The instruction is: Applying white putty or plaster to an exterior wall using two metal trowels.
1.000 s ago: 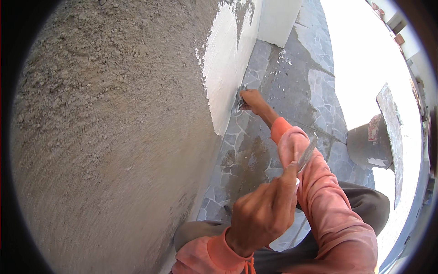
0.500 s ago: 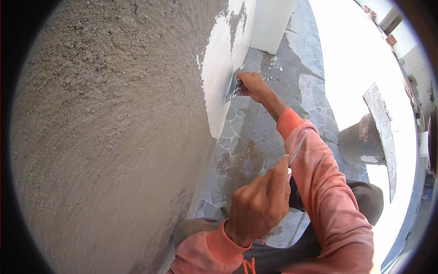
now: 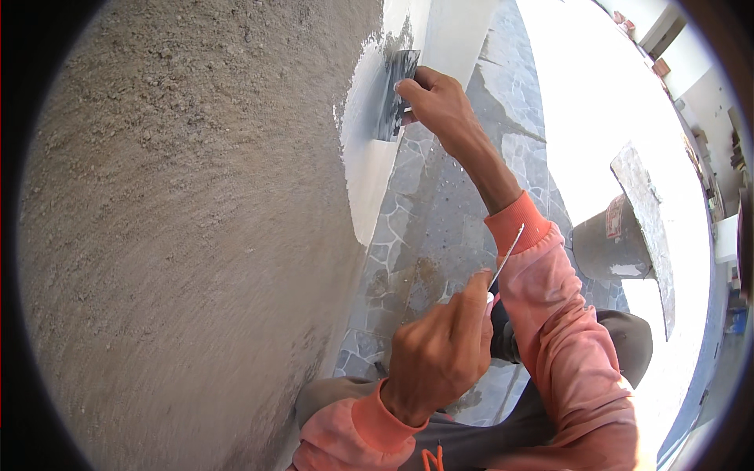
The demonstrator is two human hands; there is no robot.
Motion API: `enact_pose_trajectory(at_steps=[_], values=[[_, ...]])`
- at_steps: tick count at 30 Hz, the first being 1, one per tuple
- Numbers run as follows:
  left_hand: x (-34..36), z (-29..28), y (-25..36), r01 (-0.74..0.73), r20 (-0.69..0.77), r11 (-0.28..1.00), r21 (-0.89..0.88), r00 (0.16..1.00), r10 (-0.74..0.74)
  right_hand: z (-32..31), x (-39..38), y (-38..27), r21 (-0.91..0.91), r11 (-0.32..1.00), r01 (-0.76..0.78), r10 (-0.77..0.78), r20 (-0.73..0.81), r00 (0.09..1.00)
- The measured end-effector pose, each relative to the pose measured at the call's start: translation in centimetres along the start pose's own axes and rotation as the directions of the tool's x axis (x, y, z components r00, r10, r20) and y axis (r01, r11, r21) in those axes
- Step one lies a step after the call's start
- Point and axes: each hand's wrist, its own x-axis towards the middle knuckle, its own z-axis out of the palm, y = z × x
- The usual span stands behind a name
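My right hand [image 3: 441, 106] reaches out to the wall, closed on a flat metal putty blade [image 3: 397, 94] smeared with white. Its face lies close against the white putty coat [image 3: 360, 165] on the rough grey wall [image 3: 196, 204]. Nearer to me, my left hand [image 3: 440, 353] is closed round the pale handle of a putty knife [image 3: 509, 253], seen edge-on as a thin, white-flecked strip. That knife points up in front of my right sleeve, and its handle is mostly hidden by my fingers.
At the right stands a grey bucket [image 3: 601, 239] with a flat, stained board [image 3: 650, 228] leaning against it. Grey stone-patterned paving [image 3: 408, 169] runs along the wall's foot, with white crumbs and damp patches. A pale wall section [image 3: 452, 39] meets the far end.
My right hand has moved up and away along the wall with the putty blade, whose flat side now shows more. My left hand has hardly shifted, still holding the putty knife.
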Motion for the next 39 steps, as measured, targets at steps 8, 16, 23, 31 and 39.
enact_pose_trajectory(at_steps=[8, 16, 23, 31, 39], values=[[-0.1, 0.8, -0.7, -0.057, -0.064, 0.997, 0.041, 0.996, 0.060, 0.7, -2.3, 12.2, 0.103, 0.966, -0.238, 0.254, -0.181, 0.950], [0.1, 0.7, -0.4, 0.012, 0.015, 1.000, 0.002, 1.000, -0.012, 7.0, -5.9, 25.0, 0.115, 0.845, -0.522, 0.517, 0.072, 0.853], [0.1, 1.3, -0.3, -0.004, 0.008, 1.000, -0.013, 1.000, 0.004, 9.2, -5.0, 28.9, -0.067, 0.817, -0.573, 0.574, 0.184, 0.798], [-0.2, 1.0, -0.9, 0.001, -0.015, 1.000, -0.010, 1.000, -0.002, 10.3, -4.8, 23.4, 0.170, 0.773, -0.611, 0.564, 0.256, 0.785], [0.3, 0.7, -0.2, -0.029, -0.048, 1.000, -0.012, 0.998, 0.028, 7.3, -3.2, 17.0, 0.283, 0.823, -0.492, 0.445, 0.218, 0.869]])
